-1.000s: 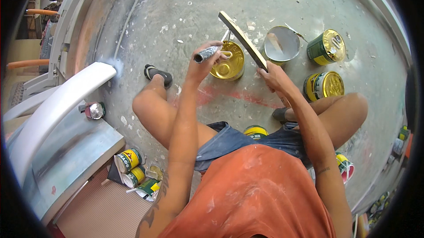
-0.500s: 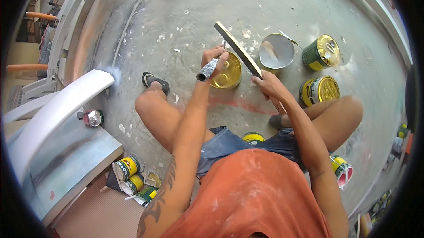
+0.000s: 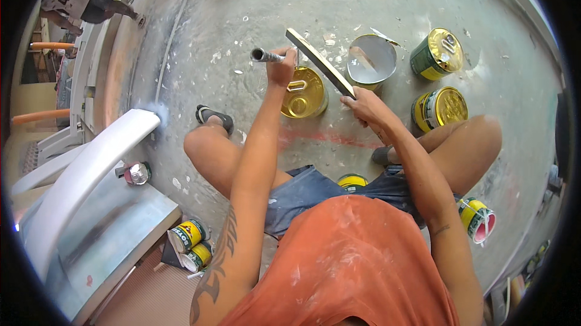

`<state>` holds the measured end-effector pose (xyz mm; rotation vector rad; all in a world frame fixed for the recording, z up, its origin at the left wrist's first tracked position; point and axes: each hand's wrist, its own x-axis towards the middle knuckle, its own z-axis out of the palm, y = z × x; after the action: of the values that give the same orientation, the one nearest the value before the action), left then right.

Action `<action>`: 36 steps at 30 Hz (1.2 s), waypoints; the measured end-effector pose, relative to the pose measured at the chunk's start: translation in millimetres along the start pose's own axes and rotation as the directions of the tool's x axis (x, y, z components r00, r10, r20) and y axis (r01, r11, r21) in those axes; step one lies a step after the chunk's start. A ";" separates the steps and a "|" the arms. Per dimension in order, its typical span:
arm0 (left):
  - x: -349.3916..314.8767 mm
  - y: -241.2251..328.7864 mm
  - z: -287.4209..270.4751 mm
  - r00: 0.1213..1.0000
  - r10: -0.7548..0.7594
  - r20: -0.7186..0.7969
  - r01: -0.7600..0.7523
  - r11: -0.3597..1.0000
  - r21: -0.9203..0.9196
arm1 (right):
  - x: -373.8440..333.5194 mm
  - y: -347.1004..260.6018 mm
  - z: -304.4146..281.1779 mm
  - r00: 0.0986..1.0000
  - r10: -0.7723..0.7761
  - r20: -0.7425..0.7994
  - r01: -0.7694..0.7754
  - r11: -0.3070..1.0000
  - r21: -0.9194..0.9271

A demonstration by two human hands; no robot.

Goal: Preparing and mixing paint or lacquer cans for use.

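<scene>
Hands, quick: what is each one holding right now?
Left hand: closed around a grey tool handle, above the closed gold-lidded can.
Right hand: closed on the lower end of a flat straight-edged board.

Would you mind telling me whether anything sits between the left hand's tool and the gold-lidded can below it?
Nothing visible does. The left hand holds a metal-handled tool above the gold-lidded can; the flat board in the right hand passes beside the can's right edge.
</scene>
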<state>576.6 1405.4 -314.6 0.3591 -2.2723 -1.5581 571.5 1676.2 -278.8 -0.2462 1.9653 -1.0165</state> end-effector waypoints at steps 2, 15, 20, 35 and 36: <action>5.0 -3.1 1.4 1.000 -0.026 0.003 0.026 1.000 0.005 | 0.9 1.3 -0.6 1.000 0.012 0.012 -0.012 1.000 0.005; 37.5 -21.7 1.9 0.997 0.004 0.074 -0.013 0.992 0.123 | 3.8 3.3 2.8 1.000 0.000 0.008 0.000 1.000 -0.009; 11.4 -14.6 -0.7 0.996 -0.050 0.074 0.043 0.995 0.094 | 4.9 7.2 2.9 1.000 -0.001 -0.009 0.001 0.999 -0.033; -54.5 -0.4 1.0 0.593 0.723 0.354 -0.798 0.586 0.140 | 3.4 12.6 8.5 0.997 -0.059 -0.039 0.058 0.998 -0.040; -55.8 -3.0 1.0 0.594 0.724 0.352 -0.798 0.585 0.144 | 3.9 12.7 9.8 0.999 -0.049 -0.015 0.048 0.999 -0.025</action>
<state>626.5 1427.7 -326.1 -0.7534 -2.3291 -0.8273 579.5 1676.9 -293.3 -0.3019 1.9959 -1.0283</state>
